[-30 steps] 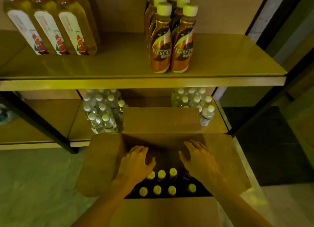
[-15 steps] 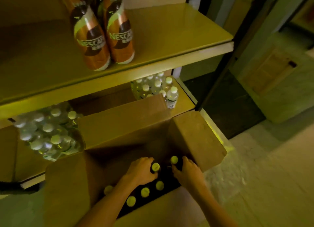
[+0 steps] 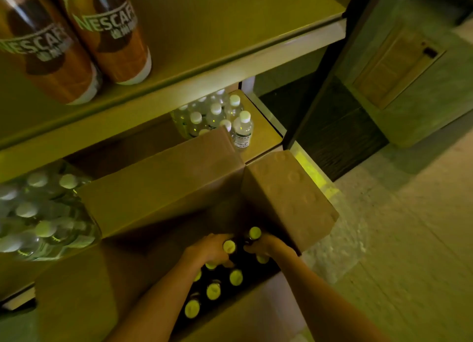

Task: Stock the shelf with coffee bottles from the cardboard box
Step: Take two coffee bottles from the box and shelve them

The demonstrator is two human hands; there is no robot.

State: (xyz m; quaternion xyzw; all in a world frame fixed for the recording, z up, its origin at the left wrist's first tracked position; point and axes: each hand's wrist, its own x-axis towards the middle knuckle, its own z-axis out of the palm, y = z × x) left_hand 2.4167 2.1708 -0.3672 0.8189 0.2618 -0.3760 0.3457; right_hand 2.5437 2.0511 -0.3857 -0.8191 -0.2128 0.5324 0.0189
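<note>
Seen from above in dim yellowish light. At far left, on the lower shelf (image 3: 258,147), a blurred cluster of clear water bottles (image 3: 38,213) with pale caps. Above them, on the upper shelf (image 3: 230,34), two brown Nescafé coffee bottles (image 3: 76,39) stand upright side by side, touching.

In the middle, an open cardboard box (image 3: 166,177) sits on the floor (image 3: 396,239) against the shelving, flaps folded outward. Inside it stand dark coffee bottles with pale caps (image 3: 213,290) in rows.

The left hand (image 3: 210,249) reaches into the box, its fingers curled around the neck of a capped bottle (image 3: 229,246). Just beside it, the right hand (image 3: 266,247) has its fingers wrapped around a second capped bottle (image 3: 255,232) at the box's far right corner. Both bottles are upright, inside the box.

Behind the box flap, a second group of water bottles (image 3: 217,113) stands on the lower shelf. At right are a dark upright post (image 3: 330,67) and a wall panel (image 3: 394,65).
</note>
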